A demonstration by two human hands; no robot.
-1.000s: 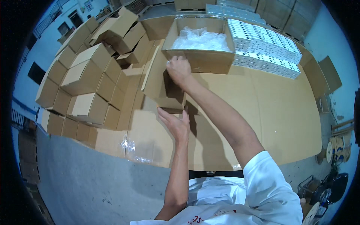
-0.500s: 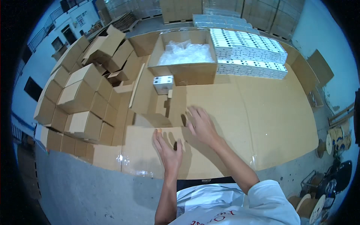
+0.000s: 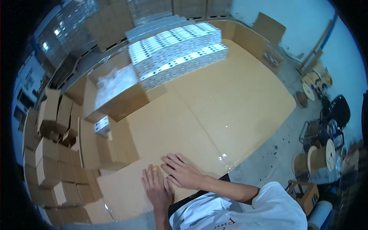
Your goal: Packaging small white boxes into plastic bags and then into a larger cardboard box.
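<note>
Both my hands lie flat on the cardboard table [image 3: 230, 99], near its front edge, just in front of my chest. My left hand [image 3: 156, 188] is spread, palm down, fingers pointing away from me, gripping nothing. My right hand [image 3: 182, 171] is also open and empty, fingers fanned toward the left, its heel touching or just beside the left hand's thumb side.

The nearest work piece is an open carton [image 3: 100, 147] to my left, its flaps standing up, with a small white box [image 3: 102, 125] sitting at its far rim. To do this well, I judge I should lift my hands clear of the slick taped surface and reach left, steadying a flap with one hand while the other works.

The carton is plain brown corrugated board, shallow, its inside in shadow. Behind it sits a larger carton [image 3: 115, 101] holding clear plastic bags, and beyond that a long stack of white boxes [image 3: 176, 51]. Folded small cartons [image 3: 48, 153] are piled along the table's left edge.
</note>
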